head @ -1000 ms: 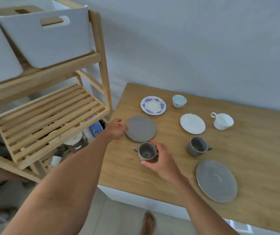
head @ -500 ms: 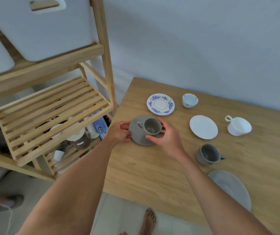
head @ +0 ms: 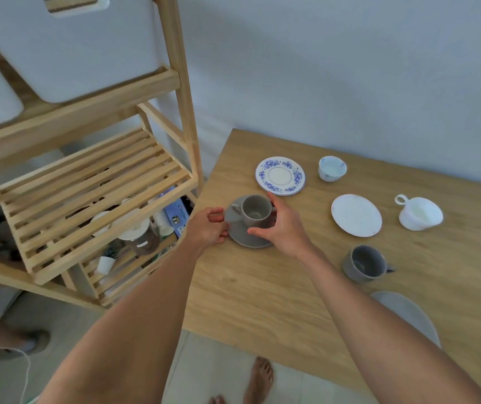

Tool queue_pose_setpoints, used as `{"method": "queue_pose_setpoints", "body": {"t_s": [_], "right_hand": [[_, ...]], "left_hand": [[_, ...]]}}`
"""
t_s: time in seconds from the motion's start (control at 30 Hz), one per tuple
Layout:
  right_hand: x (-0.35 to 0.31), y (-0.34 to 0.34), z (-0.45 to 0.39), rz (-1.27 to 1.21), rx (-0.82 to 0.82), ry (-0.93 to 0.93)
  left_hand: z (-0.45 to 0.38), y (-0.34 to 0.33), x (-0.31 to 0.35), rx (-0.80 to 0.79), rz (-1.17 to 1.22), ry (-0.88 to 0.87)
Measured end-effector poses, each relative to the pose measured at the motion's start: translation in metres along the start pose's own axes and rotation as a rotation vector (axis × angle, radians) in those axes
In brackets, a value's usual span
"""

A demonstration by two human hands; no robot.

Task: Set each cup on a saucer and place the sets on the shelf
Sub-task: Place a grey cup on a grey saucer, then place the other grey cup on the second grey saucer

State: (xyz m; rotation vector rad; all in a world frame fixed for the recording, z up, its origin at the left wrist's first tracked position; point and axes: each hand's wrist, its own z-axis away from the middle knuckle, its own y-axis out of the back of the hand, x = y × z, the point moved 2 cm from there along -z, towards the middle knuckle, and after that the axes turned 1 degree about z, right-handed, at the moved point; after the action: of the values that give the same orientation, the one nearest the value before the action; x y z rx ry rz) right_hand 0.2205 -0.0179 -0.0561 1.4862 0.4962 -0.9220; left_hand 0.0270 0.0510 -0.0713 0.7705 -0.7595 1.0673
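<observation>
Grey cup [head: 256,211] on grey saucer [head: 242,234] — right hand [head: 284,228] clasps cup, left hand [head: 207,228] pinches saucer's rim; uneven lifting could slide the cup off.

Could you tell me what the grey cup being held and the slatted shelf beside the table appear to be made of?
Grey cup: probably glazed ceramic or stoneware, with a smooth, softly matte taupe surface and thick rim. Slatted shelf: light unpainted wood, likely pine or bamboo, with visible grain.
</observation>
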Motion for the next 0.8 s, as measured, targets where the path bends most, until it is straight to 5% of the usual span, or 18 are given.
{"method": "queue_pose_setpoints", "body": {"t_s": [0.23, 0.37, 0.8], "right_hand": [[0.004, 0.054, 0.039, 0.099, 0.094, 0.002], [0.014, 0.099, 0.077, 0.187, 0.150, -0.006], [0.090, 0.160, 0.160, 0.209, 0.126, -0.219]], "left_hand": [[0.029, 0.005, -0.007, 0.030, -0.068, -0.007], [0.052, -0.015, -0.014, 0.027, -0.133, -0.156], [0.116, -0.156, -0.027, -0.411, -0.116, -0.150]]}}
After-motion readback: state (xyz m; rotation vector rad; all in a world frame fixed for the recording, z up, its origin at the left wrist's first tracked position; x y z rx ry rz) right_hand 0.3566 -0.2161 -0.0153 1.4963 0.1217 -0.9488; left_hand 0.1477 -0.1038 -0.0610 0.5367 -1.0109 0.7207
